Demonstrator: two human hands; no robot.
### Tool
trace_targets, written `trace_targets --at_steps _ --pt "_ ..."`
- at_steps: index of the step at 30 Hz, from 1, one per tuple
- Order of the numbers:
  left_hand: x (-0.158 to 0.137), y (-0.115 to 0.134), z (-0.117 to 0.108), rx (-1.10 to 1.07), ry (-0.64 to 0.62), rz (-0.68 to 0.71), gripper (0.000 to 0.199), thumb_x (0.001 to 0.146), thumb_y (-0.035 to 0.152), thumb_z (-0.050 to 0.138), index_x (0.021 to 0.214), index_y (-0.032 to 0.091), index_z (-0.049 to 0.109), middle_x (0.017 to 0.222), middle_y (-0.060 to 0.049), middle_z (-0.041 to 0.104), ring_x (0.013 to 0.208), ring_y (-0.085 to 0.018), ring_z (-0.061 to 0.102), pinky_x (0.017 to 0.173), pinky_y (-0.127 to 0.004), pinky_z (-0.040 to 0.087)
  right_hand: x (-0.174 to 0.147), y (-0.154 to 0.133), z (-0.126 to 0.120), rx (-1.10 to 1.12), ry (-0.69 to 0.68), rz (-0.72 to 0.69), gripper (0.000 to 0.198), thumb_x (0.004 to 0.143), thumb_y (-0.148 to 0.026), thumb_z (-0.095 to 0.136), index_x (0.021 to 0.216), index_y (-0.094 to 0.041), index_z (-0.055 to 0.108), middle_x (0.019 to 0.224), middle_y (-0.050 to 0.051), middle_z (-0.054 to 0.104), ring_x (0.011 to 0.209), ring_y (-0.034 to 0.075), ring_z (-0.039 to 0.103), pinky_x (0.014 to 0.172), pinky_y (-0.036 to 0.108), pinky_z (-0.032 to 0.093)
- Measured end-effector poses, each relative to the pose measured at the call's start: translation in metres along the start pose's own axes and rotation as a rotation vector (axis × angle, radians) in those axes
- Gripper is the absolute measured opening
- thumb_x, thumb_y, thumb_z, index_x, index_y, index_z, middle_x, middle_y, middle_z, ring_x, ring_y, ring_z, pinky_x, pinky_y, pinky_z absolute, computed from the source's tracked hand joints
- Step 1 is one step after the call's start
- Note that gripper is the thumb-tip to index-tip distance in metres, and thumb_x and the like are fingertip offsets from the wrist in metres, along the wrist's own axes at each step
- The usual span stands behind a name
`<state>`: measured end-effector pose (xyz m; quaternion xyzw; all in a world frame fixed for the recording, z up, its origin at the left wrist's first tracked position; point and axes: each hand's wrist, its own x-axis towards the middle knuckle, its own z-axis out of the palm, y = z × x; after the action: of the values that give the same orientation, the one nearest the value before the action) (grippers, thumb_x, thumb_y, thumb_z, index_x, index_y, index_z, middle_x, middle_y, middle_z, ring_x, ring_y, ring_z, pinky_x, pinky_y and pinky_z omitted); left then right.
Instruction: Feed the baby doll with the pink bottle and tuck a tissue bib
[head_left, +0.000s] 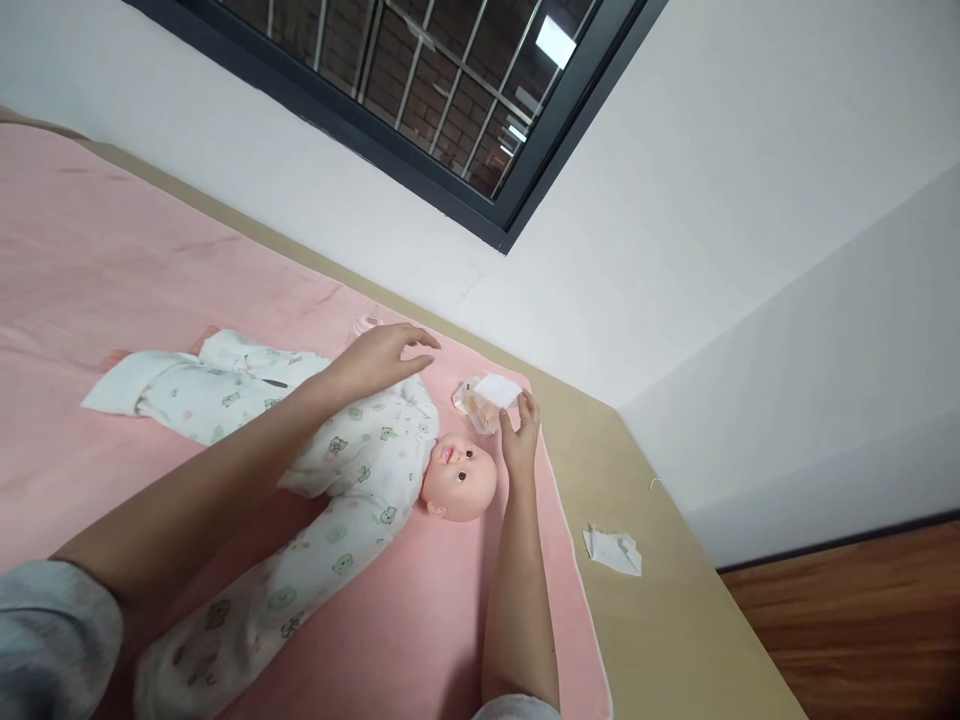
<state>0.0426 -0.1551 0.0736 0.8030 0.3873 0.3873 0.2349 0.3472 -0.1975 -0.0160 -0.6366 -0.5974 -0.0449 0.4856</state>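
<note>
One doll in a white printed outfit lay face up on the pink blanket, head toward the tan board. Left hand hung by its shoulder, fingers loosely curved, thumb apart, nothing visible in it. Right hand was past the head at a clear packet with white paper overlapping it — thumb and fingers bent near the edge, but I couldn't tell whether they pinched it or just hovered. Main risk, my read: thin slick film could slip or tear under a weak fingertip grip and spill the contents. Second: right forearm sat just beside the head, so a careless pull-back could bump the doll askew. Third: blanket looked loose; a dragging arm could bunch it and shift things. Hard to make out: contents were a tan blur; a clear item behind the left hand was partly covered; the doll's far arm was hidden there too; its near sleeve ran to the bottom edge — no hand showed. Crumpled wrapper on the board: material unclear.
</note>
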Motion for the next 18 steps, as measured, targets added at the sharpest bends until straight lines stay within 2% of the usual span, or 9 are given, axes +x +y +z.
trace_targets --at_steps 3,6,8,10,12,15,18 --pt "0.005 -0.019 -0.012 -0.007 0.093 -0.105 0.039 0.086 0.044 0.052 0.118 0.023 0.062 0.123 -0.003 0.064 0.109 -0.024 0.059 0.091 -0.031 0.047 -0.007 0.02 0.01 -0.014 -0.052 0.064 0.046 0.084 -0.036 0.053 0.125 -0.016 0.061 0.136 0.014 0.052 0.128 0.027 0.045 0.108 0.045 0.037" --pt "0.012 -0.041 -0.024 0.031 0.148 -0.267 0.062 0.086 0.045 0.055 0.139 0.018 0.039 0.127 -0.007 0.06 0.108 -0.024 0.059 0.089 -0.031 0.047 -0.013 0.029 0.012 -0.038 -0.055 0.109 0.039 0.086 -0.035 0.048 0.111 -0.013 0.069 0.125 0.016 0.06 0.119 0.027 0.052 0.103 0.043 0.04" --pt "0.018 -0.057 -0.031 0.103 0.11 -0.362 0.073 0.086 0.046 0.055 0.145 0.014 0.025 0.132 -0.011 0.056 0.11 -0.026 0.058 0.088 -0.033 0.046 -0.014 0.028 0.008 -0.039 -0.027 0.145 0.039 0.089 -0.037 0.045 0.104 -0.012 0.072 0.119 0.016 0.063 0.113 0.026 0.055 0.1 0.041 0.042" --pt "0.023 -0.069 -0.036 0.205 0.032 -0.418 0.077 0.087 0.045 0.054 0.146 0.01 0.019 0.134 -0.016 0.054 0.112 -0.029 0.055 0.089 -0.034 0.045 -0.014 0.023 0.003 -0.03 0.023 0.155 0.041 0.091 -0.041 0.043 0.1 -0.013 0.072 0.115 0.015 0.064 0.11 0.025 0.057 0.097 0.039 0.043" --pt "0.027 -0.076 -0.037 0.292 -0.023 -0.44 0.076 0.087 0.043 0.055 0.144 0.006 0.021 0.131 -0.019 0.055 0.112 -0.032 0.055 0.087 -0.036 0.045 -0.014 0.016 0.0 -0.02 0.094 0.139 0.044 0.093 -0.044 0.039 0.097 -0.015 0.072 0.111 0.014 0.065 0.108 0.024 0.057 0.096 0.038 0.043" --pt "0.029 -0.073 -0.029 0.326 -0.072 -0.407 0.058 0.084 0.039 0.056 0.132 0.01 0.041 0.12 -0.015 0.063 0.102 -0.029 0.06 0.082 -0.033 0.046 -0.017 0.007 0.0 -0.002 0.182 0.121 0.046 0.095 -0.046 0.035 0.089 -0.017 0.07 0.104 0.012 0.066 0.103 0.022 0.058 0.089 0.034 0.044" --pt "0.03 -0.052 -0.006 0.263 -0.2 -0.248 0.035 0.083 0.036 0.055 0.112 0.017 0.057 0.106 -0.007 0.068 0.093 -0.024 0.064 0.076 -0.028 0.046 -0.022 0.002 0.009 0.121 0.119 0.144 0.047 0.094 -0.05 0.037 0.082 -0.016 0.067 0.09 0.009 0.067 0.087 0.019 0.061 0.078 0.03 0.046"
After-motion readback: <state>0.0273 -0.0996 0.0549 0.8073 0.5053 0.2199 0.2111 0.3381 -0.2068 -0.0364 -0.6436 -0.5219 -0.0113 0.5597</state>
